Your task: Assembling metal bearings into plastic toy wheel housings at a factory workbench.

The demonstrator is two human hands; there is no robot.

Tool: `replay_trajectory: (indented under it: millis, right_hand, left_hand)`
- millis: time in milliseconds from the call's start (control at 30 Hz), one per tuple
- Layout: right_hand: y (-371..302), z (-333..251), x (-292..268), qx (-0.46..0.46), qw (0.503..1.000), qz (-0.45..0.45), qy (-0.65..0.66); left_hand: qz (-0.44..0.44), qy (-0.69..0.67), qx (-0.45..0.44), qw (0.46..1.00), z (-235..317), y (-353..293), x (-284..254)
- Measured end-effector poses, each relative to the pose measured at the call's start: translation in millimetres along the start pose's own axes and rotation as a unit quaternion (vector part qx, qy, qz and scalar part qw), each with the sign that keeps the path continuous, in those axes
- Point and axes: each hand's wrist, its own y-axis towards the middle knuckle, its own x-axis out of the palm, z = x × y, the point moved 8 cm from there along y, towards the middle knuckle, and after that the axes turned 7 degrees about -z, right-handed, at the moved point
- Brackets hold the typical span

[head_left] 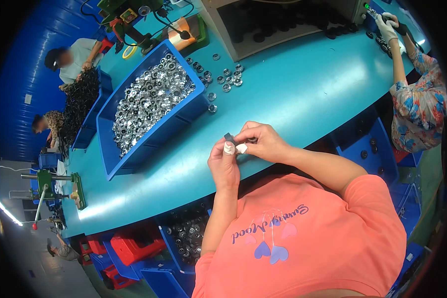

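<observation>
My left hand (224, 166) is closed in a pinch on a small dark grey piece (228, 137) above the table's near edge. White wrapping covers its thumb tip. My right hand (265, 142) meets it from the right, thumb and forefinger close against the same piece; white wrapping shows on the thumb here too. Within the curled right fingers sits a small dark round part (252, 140), mostly hidden. Ahead and to the left, a blue bin (156, 144) is heaped with shiny round metal-and-black parts (154, 94).
Several loose round parts (227, 79) lie beside the bin on the teal table (293, 94). A green press (77, 191) stands far left, a box-like cabinet (221, 30) at the back. Co-workers sit left and right. Below the edge are blue crates (169, 280) and red stools (134, 246).
</observation>
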Motion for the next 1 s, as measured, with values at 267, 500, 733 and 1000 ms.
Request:
replay_trajectory:
  millis: [267,500,733,1000]
  right_hand:
    - [7.6,16.2,1.4,0.073,0.992,-0.040,0.097]
    - [13.4,27.2,5.0,0.131,0.963,-0.063,0.228]
    - [15.0,22.1,3.0,0.113,0.976,-0.039,0.184]
    - [13.5,6.2,-1.4,0.089,0.983,-0.046,0.152]
  left_hand:
    - [-0.052,-0.014,-0.050,0.997,-3.5,3.1,2.9]
    - [-0.048,0.017,-0.030,0.998,7.5,0.7,13.2]
    - [-0.065,-0.008,-0.024,0.998,3.0,4.2,6.8]
    - [-0.065,-0.033,-0.007,0.997,4.8,4.2,4.7]
